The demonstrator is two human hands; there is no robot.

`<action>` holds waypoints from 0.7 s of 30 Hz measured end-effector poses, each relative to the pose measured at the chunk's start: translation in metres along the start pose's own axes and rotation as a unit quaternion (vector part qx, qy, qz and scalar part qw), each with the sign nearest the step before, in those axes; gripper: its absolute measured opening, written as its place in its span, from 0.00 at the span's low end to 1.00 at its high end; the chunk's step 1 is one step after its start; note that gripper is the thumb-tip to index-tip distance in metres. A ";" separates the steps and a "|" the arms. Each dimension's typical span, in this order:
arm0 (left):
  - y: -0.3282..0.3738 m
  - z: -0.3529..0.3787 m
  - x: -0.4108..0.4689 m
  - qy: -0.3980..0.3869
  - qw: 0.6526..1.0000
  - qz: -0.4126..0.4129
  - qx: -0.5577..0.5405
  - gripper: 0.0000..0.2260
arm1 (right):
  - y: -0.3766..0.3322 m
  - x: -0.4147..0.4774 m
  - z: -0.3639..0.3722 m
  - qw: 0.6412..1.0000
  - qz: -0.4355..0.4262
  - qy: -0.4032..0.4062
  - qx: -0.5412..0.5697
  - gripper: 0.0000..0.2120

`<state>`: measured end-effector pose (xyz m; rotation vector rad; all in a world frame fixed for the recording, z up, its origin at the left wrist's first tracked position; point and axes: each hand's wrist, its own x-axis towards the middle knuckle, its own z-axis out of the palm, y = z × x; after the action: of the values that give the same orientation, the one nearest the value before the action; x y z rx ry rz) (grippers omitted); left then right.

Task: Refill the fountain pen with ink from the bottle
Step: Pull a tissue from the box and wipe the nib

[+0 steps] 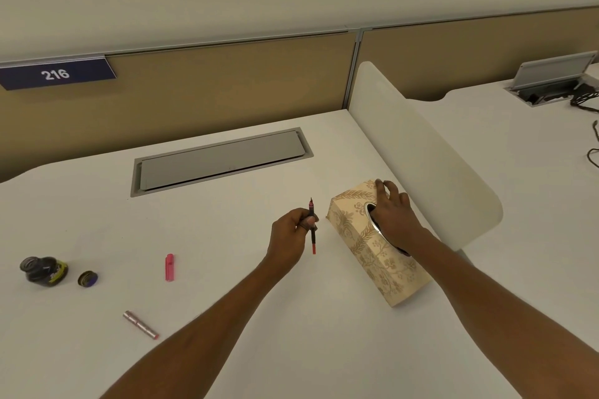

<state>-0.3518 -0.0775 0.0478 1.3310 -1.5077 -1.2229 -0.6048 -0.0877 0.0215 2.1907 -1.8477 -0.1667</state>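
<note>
My left hand (293,230) pinches the inner section of the fountain pen (313,238), held upright with the nib pointing away from me and a red end below. My right hand (393,214) rests on top of a patterned beige tissue box (363,246), thumb at its oval slot, fingers spread over the far edge. Far to the left stands the dark ink bottle (43,270), uncapped, with its cap (88,278) lying beside it. A pink pen part (169,267) and a silvery pen barrel (140,324) lie apart on the white desk (227,269).
A grey cable hatch (220,160) is set into the desk at the back. A white divider panel (428,155) rises just right of the tissue box. A tan partition with a "216" sign (56,74) runs behind. Cables (586,100) lie on the neighbouring desk.
</note>
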 end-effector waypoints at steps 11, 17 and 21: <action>0.000 -0.007 -0.001 0.010 1.000 -0.015 -0.015 0.07 | 0.012 0.002 -0.010 0.991 0.003 -0.093 0.097 0.08; 0.004 -0.007 -0.002 0.008 1.000 -0.020 -0.018 0.07 | 0.013 -0.003 -0.011 0.993 -0.018 -0.029 0.111 0.07; 0.006 -0.007 -0.002 0.007 1.000 -0.018 -0.018 0.08 | 0.010 -0.006 -0.010 0.993 -0.012 0.027 0.113 0.08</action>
<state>-0.3463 -0.0764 0.0558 1.3468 -1.4513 -1.2549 -0.6129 -0.0822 0.0338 2.3407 -1.8920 0.1008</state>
